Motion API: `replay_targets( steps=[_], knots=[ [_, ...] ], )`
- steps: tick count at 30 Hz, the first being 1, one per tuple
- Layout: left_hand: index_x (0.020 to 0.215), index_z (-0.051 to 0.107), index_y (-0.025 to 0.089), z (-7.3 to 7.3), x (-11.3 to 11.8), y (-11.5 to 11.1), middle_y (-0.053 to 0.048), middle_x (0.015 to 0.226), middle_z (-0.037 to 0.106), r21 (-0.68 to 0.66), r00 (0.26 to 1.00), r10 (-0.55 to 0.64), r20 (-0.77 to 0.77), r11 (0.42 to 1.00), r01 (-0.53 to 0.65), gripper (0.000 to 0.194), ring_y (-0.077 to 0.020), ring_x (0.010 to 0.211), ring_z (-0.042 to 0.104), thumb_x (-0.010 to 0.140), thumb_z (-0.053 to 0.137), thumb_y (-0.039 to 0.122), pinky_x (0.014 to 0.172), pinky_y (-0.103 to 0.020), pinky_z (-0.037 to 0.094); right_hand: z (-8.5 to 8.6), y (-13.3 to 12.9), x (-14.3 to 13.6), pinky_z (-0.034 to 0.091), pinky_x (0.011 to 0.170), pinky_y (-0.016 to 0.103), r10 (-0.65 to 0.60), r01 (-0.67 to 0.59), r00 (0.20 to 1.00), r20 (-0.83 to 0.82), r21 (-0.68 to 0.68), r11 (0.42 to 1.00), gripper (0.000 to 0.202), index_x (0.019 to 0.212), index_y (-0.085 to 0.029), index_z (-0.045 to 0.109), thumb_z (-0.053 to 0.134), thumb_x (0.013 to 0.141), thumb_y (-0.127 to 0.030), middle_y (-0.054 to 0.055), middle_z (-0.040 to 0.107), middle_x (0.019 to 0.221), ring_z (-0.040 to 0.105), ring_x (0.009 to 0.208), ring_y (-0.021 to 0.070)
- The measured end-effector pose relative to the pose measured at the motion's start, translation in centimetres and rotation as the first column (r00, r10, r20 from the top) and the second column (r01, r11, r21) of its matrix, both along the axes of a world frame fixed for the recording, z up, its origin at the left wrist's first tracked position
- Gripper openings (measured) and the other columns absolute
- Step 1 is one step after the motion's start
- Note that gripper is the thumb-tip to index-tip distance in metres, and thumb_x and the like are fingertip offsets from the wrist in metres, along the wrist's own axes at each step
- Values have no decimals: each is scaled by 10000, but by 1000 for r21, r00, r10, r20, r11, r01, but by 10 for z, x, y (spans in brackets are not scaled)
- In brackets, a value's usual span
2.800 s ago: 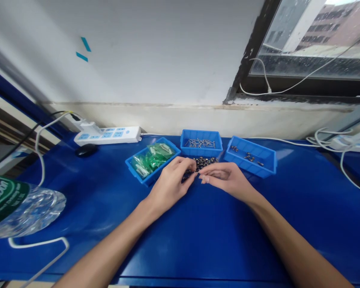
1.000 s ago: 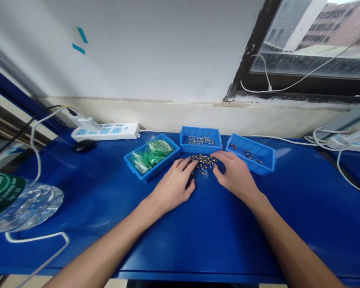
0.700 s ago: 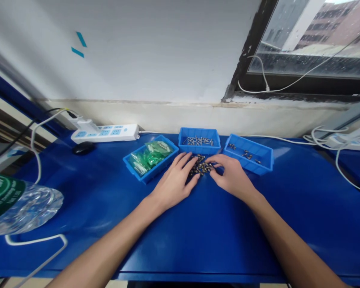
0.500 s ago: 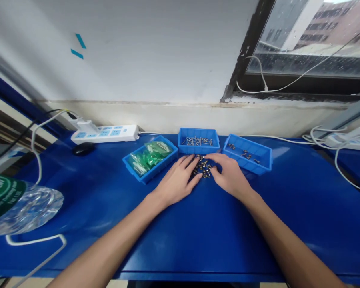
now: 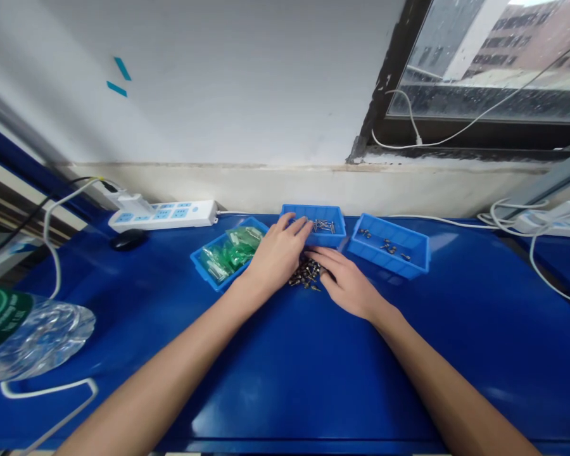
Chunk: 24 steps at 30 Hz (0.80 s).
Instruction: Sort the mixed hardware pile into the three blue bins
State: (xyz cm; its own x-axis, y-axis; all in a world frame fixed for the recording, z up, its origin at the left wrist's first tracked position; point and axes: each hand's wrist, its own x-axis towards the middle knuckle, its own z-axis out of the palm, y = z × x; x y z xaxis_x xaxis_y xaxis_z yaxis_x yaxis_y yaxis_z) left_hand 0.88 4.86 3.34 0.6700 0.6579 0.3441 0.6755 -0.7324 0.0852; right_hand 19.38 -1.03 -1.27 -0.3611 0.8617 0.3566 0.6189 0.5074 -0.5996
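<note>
A loose pile of small metal fasteners [image 5: 306, 272], dark with brassy glints, lies directly on the desk [image 5: 285, 373], the pieces pointing every which way and a few straying at its near edge. Just behind the pile sits a blue plastic tray [image 5: 329, 239], upright, rectangular and open-topped. Inside it, slim silver screws [image 5: 325, 225] lie flat and crisscrossed; the tray's left part is hidden.

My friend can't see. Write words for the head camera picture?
A person's left hand is at a blue tray of silver rods, the right hand at a pile of metal parts on a blue table. Left is a tray of green packets; right, another tray.
</note>
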Motion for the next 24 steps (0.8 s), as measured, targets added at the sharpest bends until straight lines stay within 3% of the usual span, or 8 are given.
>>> replay_targets(
  steps=[2,5,8,10,13,17,21,24],
  knots=[
    [1308,586,94,0,1,8,-172,1273,664,-34,999,7,-43,999,-9,539,-326,1295,535,821,440,-83,1005,-513,523,1,0,1,366,1201,498,17,-17,1000,-10,-12,1000,511,1385,-242,587,436,921,-92,75,558,1476,483,1399,245],
    [1222,645,121,-3,-2,11,-154,1206,690,-65,999,8,-40,998,-10,534,-309,1160,631,782,427,-89,901,-460,573,11,0,9,441,1136,460,-22,24,997,-70,31,999,462,1303,-239,634,462,904,-85,77,611,1402,567,1302,239],
    [1217,652,115,-4,-7,6,-146,1177,705,-46,999,-20,-38,999,18,555,-333,1240,583,755,425,-94,927,-475,563,30,-3,24,569,868,376,-56,57,998,-20,23,998,347,1157,-231,680,542,863,-108,80,675,1234,681,956,208],
    [1218,654,112,-3,-9,3,-136,1157,716,-37,998,-40,-41,999,39,554,-336,1258,564,756,426,-93,942,-478,555,41,-8,33,554,720,331,-61,65,995,83,-54,996,261,1061,-227,689,599,833,-137,43,694,948,642,732,170],
    [1203,665,115,0,-6,-1,-131,1120,724,-46,998,-43,-50,998,41,511,-320,1169,602,800,418,-77,895,-455,563,48,-13,42,516,673,301,-21,52,979,204,-147,988,208,979,-231,681,669,784,-158,14,647,800,625,726,175],
    [1232,657,102,2,-1,-6,-147,1101,724,-51,998,-30,-48,998,28,476,-317,1108,604,852,416,-53,813,-435,575,46,-11,43,496,685,297,44,9,961,274,-189,982,262,1014,-231,693,665,781,-114,22,675,856,630,729,168],
    [1263,636,81,5,0,-17,-159,1237,669,84,999,-49,19,995,47,378,-318,1147,558,921,484,31,921,-470,548,46,-6,37,483,691,296,95,-28,954,285,-229,973,173,845,-206,692,638,772,-59,8,686,750,634,707,168],
    [1157,681,110,4,-6,-31,-136,1119,681,79,996,-73,44,994,69,260,-265,1000,606,980,493,132,852,-422,565,47,-8,34,477,647,280,88,-25,967,239,-255,967,160,734,-200,664,624,761,-47,-10,676,682,633,658,150]
  ],
)
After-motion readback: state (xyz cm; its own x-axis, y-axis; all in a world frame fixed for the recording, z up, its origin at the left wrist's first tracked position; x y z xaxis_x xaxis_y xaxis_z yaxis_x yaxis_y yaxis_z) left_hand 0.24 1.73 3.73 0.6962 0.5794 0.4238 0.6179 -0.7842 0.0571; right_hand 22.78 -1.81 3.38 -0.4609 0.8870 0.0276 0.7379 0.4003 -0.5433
